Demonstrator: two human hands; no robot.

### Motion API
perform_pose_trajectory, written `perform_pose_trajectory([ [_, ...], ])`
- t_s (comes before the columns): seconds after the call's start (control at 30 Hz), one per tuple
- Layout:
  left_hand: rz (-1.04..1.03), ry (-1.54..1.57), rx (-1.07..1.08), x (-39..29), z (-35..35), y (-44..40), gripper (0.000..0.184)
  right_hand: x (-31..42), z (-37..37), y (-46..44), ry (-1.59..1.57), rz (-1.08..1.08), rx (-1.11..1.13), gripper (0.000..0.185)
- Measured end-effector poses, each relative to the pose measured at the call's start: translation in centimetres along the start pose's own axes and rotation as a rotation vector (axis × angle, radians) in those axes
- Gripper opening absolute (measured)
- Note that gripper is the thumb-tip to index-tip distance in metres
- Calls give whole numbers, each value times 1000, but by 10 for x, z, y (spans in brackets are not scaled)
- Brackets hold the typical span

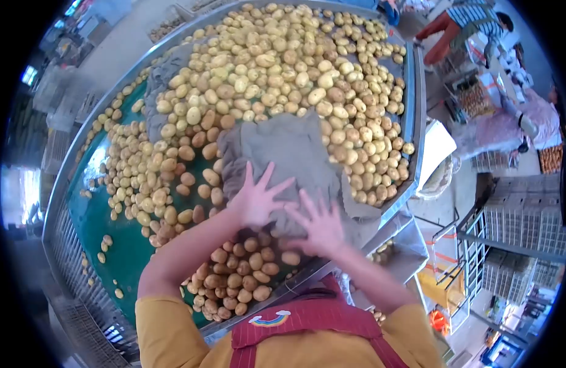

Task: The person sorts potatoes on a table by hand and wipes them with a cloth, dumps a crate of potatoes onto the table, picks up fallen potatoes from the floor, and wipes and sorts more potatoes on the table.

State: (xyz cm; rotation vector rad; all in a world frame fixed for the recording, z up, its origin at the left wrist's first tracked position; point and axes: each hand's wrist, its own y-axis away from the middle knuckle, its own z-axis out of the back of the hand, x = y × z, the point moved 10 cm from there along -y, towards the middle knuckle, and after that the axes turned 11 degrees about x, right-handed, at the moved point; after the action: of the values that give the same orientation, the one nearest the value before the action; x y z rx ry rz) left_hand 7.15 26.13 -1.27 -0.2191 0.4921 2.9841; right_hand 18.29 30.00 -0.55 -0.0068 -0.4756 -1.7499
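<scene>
A grey cloth (289,150) lies over potatoes near the middle of a metal-edged sorting table. My left hand (258,199) rests on the cloth's lower left part, its fingers spread. Just to its right, my right hand (319,227) is also spread on the cloth, slightly blurred. Many potatoes (264,55) cover the table beyond the cloth, and a smaller pile of potatoes (234,276) sits below my left hand. Another grey cloth (163,80) lies at the upper left among the potatoes.
The table's metal rim (419,116) curves along the right side. Green table surface (120,245) shows at the left. A person (473,24) in a striped top bends at the upper right. Stacked crates (522,214) and a metal rack (473,251) stand at the right.
</scene>
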Motion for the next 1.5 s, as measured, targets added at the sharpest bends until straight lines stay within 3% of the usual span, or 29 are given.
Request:
perform_pose_trajectory([
  [0.03, 22, -7, -22, 11, 3, -21, 70, -25, 5, -8, -20, 9, -75, 99],
  [0.13, 101, -42, -115, 47, 39, -83, 61, -97, 15, -45, 44, -34, 32, 93],
  [0.2, 123, -43, -190, 70, 71, -122, 58, -144, 57, -75, 124, -90, -127, 85],
  [0.23, 158, -55, -265, 84, 76, -144, 70, -174, 65, -93, 134, -90, -177, 77],
  [0.27, 176, -65, -309, 94, 83, -163, 70, -185, 86, -107, 175, -75, -288, 80],
  [0.4, 190, -79, -357, 114, 105, -195, 71, -227, 97, -147, 232, -191, -226, 75],
  [0.5, 99, -76, -293, 105, 84, -155, 76, -195, 72, -130, 37, -246, -73, 67],
  [0.57, 24, 33, -151, 88, 45, -97, 80, -140, 60, -98, 48, -168, 24, 65],
  [0.6, 9, -13, 62, 67, 28, -67, 82, -106, 51, -73, 111, -101, 59, 64],
  [0.7, -122, 20, 257, 3, -3, 21, 80, -20, 7, -14, 81, 57, 228, 82],
  [0.77, -141, -6, 184, 4, -19, 30, 78, -1, 4, -9, 106, 100, 319, 92],
  [0.83, -93, -94, 2, 24, -27, 14, 75, -22, 11, -28, 150, 86, 242, 90],
  [0.9, -31, -19, 47, 52, 3, -24, 68, -58, 24, -61, 157, 89, 91, 87],
  [0.97, 16, -29, -217, 85, 32, -65, 61, -111, 32, -97, 162, 21, -48, 83],
  [1.07, 229, -11, -130, 114, 41, -118, 54, -153, 51, -131, 128, -127, -199, 77],
  [1.1, 286, 24, -94, 116, 33, -125, 53, -150, 51, -133, 55, -207, -104, 74],
  [1.13, 293, -80, -251, 110, 29, -118, 42, -142, 51, -125, -4, -196, -76, 70],
  [1.2, 261, 13, -271, 101, 24, -86, 26, -126, 47, -99, -124, -94, -88, 60],
  [1.27, 132, -34, -528, 79, 41, -28, 12, -126, 44, -78, -337, -49, -132, 51],
  [1.3, 122, 20, -439, 74, 44, -14, 12, -109, 56, -79, -464, 9, -148, 43],
  [1.47, 278, 182, -420, 136, 115, 90, 19, -10, 163, -156, -315, 137, 5, 41],
  [1.5, 342, 223, -410, 158, 129, 116, 22, 11, 184, -178, -291, 92, 20, 50],
])
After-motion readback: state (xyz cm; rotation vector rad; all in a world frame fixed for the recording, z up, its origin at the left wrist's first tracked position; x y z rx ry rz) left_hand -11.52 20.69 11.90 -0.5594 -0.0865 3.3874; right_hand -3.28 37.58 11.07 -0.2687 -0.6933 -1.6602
